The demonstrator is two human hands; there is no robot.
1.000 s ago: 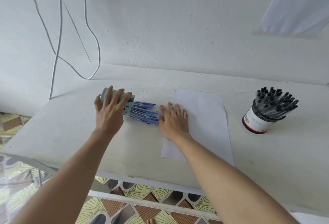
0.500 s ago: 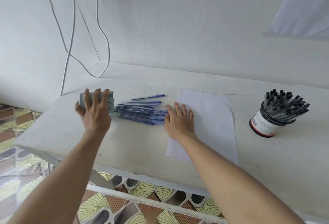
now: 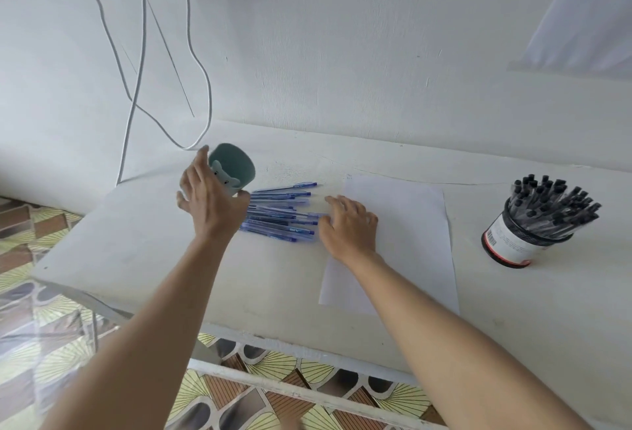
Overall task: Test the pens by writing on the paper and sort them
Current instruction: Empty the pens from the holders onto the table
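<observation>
Seemingly nothing is tested yet: the paper [image 3: 410, 224] lies blank, the blue pens [image 3: 280, 216] sit loose on the table [image 3: 136, 241] just left of it, the left hand [image 3: 208, 205] grips a tilted teal cup [image 3: 236, 169], and the right hand [image 3: 349, 224] rests open beside the pens

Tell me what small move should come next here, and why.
Probably set the teal cup upright on the table, left of the blue pens. The left hand grips it tilted, while the pens lie loose and the right hand rests flat at the left edge of the paper beside their tips. Parking the cup lets testing begin.
</observation>
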